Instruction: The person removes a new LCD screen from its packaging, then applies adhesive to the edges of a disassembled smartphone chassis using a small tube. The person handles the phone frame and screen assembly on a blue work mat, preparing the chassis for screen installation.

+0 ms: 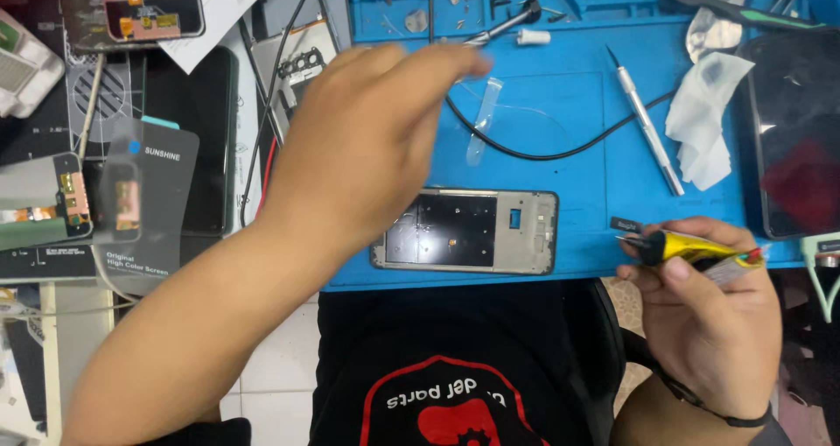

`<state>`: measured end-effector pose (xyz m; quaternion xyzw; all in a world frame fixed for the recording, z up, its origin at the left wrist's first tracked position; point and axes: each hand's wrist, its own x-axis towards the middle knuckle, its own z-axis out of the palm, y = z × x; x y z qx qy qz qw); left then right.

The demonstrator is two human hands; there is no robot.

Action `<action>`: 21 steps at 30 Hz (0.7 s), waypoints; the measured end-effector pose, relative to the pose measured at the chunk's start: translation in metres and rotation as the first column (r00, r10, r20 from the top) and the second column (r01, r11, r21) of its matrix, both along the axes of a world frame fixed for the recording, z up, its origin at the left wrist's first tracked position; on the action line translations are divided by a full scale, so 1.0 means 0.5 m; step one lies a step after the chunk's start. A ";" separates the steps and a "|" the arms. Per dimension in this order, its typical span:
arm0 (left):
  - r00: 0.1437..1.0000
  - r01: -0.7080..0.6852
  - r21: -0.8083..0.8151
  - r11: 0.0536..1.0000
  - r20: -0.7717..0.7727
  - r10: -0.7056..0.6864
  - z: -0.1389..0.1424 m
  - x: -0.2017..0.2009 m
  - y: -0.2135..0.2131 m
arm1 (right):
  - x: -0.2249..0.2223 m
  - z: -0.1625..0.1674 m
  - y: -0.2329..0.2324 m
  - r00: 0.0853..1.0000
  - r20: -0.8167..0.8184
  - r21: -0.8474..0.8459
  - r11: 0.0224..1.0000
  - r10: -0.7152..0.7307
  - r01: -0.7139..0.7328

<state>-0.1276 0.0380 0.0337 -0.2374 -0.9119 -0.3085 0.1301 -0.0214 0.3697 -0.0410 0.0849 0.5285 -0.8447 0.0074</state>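
While a blue work mat [560,122] is covering the cluttered table, a phone frame [466,231] is lying at its near edge, with bare mat beyond it. The left hand [367,140] is hovering open above the frame, holding nothing; the right hand's [709,315] grip is closing around a yellow glue tube [691,247], just right of the frame.

Blue work mat [560,105] over cluttered bench; pale tiled floor [280,358] below; even, bright light.

Your right hand [700,306] gripped a yellow glue tube [691,247] right of the phone frame [468,231]; your left hand [367,140] hovered above the frame's left end.
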 end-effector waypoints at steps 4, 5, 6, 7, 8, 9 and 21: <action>0.939 -0.061 -0.085 0.994 0.332 0.086 0.026 0.119 -0.069 | -0.004 -0.007 0.021 0.997 0.080 0.011 1.000 -0.009 0.008; 0.936 -0.024 -0.043 0.999 0.350 0.037 0.018 0.134 -0.079 | -0.006 -0.011 0.021 0.996 0.088 0.026 1.000 -0.004 0.002; 0.947 -0.006 -0.034 0.999 0.322 0.017 0.002 0.143 -0.082 | -0.010 -0.015 0.019 0.996 0.084 0.063 0.998 0.006 -0.012; 0.956 0.010 -0.025 1.000 0.295 -0.003 -0.015 0.151 -0.084 | -0.012 -0.018 0.013 0.997 0.075 0.085 0.996 0.015 -0.022; 0.964 0.025 -0.013 1.000 0.266 -0.021 -0.032 0.159 -0.087 | -0.016 -0.019 0.007 0.998 0.066 0.107 0.994 0.025 -0.032; 0.963 0.008 0.021 1.000 0.271 -0.013 -0.046 0.166 -0.091 | -0.019 -0.020 -0.002 0.998 0.049 0.115 0.993 0.033 -0.038; 0.991 -0.043 0.129 0.991 0.133 0.026 -0.107 0.181 -0.060 | -0.060 0.039 -0.076 0.996 -0.016 0.310 0.947 0.091 -0.082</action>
